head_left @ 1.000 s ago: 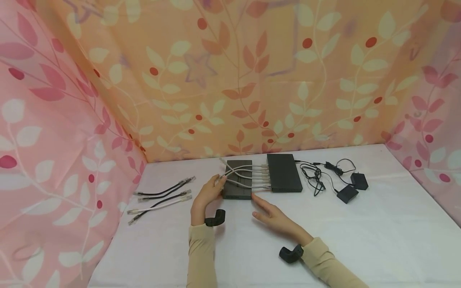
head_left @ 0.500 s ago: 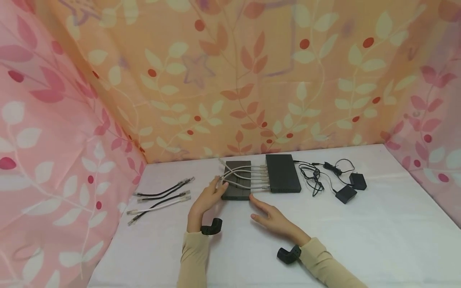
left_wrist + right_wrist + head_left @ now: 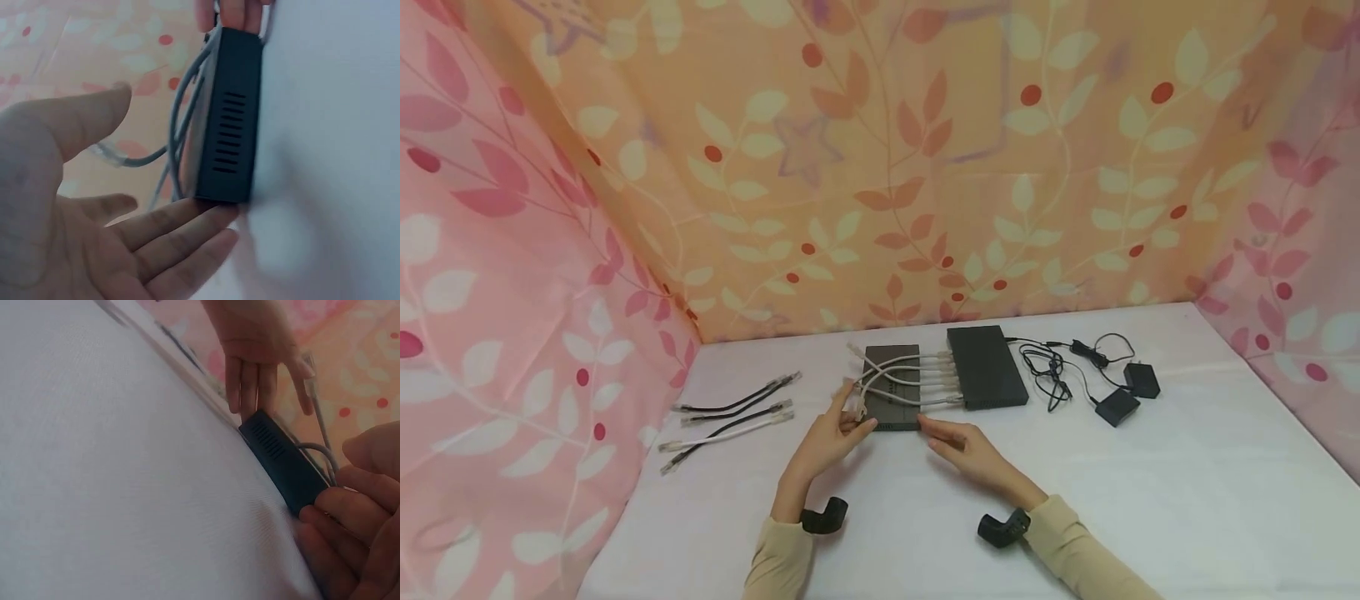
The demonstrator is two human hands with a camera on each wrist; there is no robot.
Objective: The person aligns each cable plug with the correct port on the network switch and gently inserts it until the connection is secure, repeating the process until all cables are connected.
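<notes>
In the head view my left hand (image 3: 820,443) is at the left side of a dark network switch (image 3: 897,417), and my right hand (image 3: 973,454) touches its near right corner. The left wrist view shows straight left fingers (image 3: 181,240) against one end of the slotted casing, thumb raised apart. Lightly bent right fingers (image 3: 344,512) rest at the opposite end in the right wrist view. Grey network cables (image 3: 901,402) lie across this switch; their right ends are plugged into a second black switch (image 3: 988,367), while clear loose plugs hang by my left fingers.
Several short black and white network cables (image 3: 730,425) lie on the white-covered table to the left. Two power adapters (image 3: 1117,407) with tangled black cords (image 3: 1047,371) sit at the right. A patterned curtain (image 3: 820,208) closes off the back and sides.
My left hand has drawn back toward me and lower. The left switch has slid slightly nearer, and loose plugs now show at its left side. My right hand stays at its corner.
</notes>
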